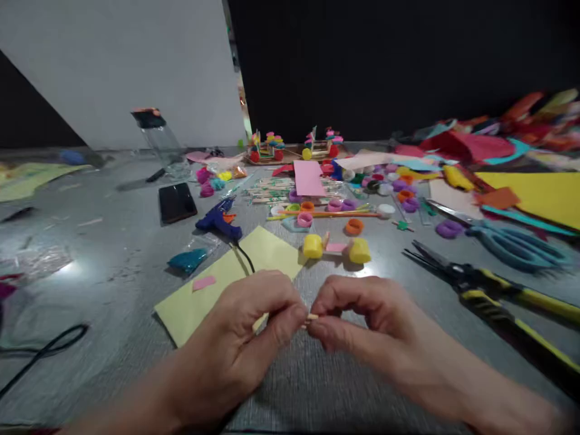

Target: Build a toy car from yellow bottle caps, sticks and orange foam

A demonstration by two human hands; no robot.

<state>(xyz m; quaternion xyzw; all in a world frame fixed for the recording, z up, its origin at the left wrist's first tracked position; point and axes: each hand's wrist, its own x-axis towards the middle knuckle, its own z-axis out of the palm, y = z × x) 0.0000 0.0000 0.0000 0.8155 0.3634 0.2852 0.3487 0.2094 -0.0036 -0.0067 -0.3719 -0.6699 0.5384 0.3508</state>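
Two or more pale sticks [312, 316], probably of wood, are between the fingertips of both hands, low in the middle of the view and just above the surface [317, 386]. The left hand [260, 332] has thumb and forefinger pinched on the left end of them. The right hand [369, 326] makes the same narrow pinch from the right side. How many sticks there are I cannot tell, because the fingers cover most of them.

I judge that the sticks are very light and stiff, dry rather than slippery, and that they could snap or splinter if bent hard. The best hold is near the ends, with the tips of thumb and finger and only small force, so the middle remains free to see.

Beyond the hands stand two yellow caps [312, 246] with a pink strip [336, 248] between them. The yellow sheet [272, 248] lies partly behind the left hand.
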